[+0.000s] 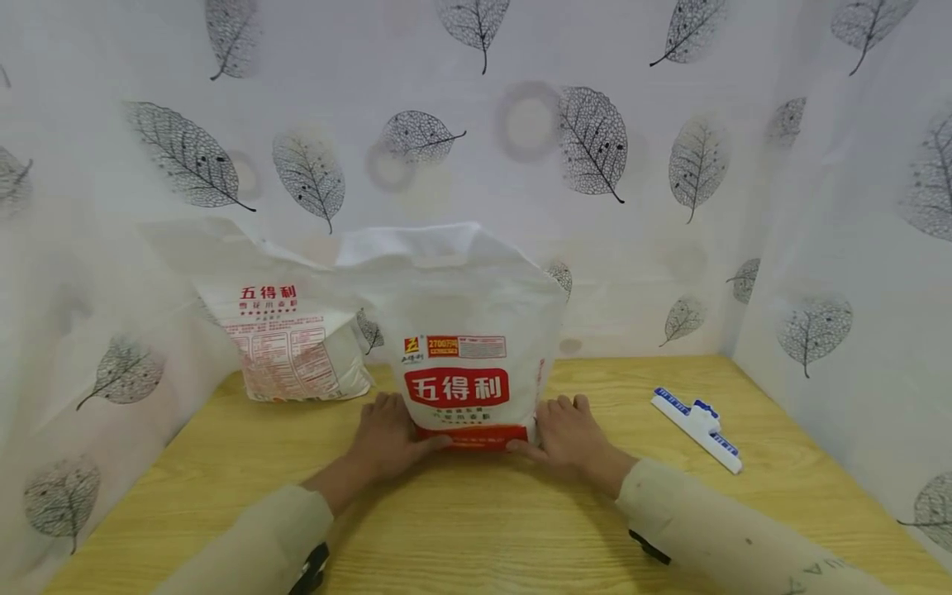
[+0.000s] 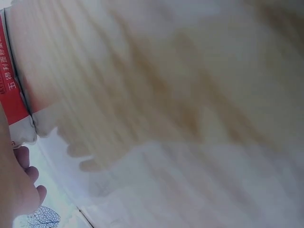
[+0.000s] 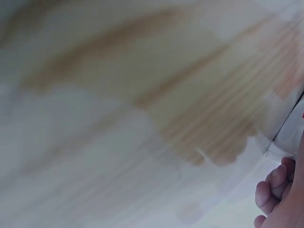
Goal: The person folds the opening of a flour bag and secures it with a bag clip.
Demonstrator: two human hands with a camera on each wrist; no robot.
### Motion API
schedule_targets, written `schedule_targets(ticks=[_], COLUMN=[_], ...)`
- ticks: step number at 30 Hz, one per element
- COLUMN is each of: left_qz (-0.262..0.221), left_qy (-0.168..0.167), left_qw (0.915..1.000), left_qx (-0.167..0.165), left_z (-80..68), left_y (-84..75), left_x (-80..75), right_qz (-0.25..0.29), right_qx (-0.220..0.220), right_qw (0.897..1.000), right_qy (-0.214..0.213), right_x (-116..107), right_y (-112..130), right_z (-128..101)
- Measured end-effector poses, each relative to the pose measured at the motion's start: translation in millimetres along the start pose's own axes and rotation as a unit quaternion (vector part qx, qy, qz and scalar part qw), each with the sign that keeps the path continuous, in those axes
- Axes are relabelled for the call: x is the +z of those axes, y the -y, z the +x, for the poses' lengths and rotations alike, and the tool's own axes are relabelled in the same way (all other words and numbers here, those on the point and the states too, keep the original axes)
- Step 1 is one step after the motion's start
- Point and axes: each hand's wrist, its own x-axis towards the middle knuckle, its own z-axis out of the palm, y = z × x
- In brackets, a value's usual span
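A white flour bag (image 1: 468,322) with red Chinese print stands upright on the table in the head view, its top edge raised and creased. My left hand (image 1: 387,438) grips its lower left corner, thumb across the front and fingers around the side. At the lower right corner, my right hand (image 1: 568,434) holds it in the same way. The left wrist view catches the left hand (image 2: 21,185) at the edge beside the bag's red base band (image 2: 12,90). In the right wrist view, curled fingers (image 3: 275,185) of the right hand touch the bag's white corner (image 3: 285,137).
Behind on the left stands a second flour bag (image 1: 290,347), its top leaning left. A white and blue sealing clip (image 1: 699,430) lies to the right on the wooden table (image 1: 476,529). Leaf-patterned sheeting (image 1: 476,182) encloses the back and both sides.
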Motion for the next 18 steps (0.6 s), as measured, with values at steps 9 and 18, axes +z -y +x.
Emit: schedule_targets(ticks=[9,18], left_qz=[0.003,0.009], left_qy=[0.009,0.012], left_qw=[0.9999,0.9998], left_qx=[0.002,0.012], left_z=[1.3,3.3], left_y=[-8.5,-16.4], left_x=[2.4,3.4], right_qz=[0.019,0.019], right_qx=[0.006,0.0], right_qw=[1.0,1.0], right_qy=[0.013,0.001], right_x=[-1.4,-0.8], right_y=[-8.2,-17.2], right_z=[-6.7,-11.9])
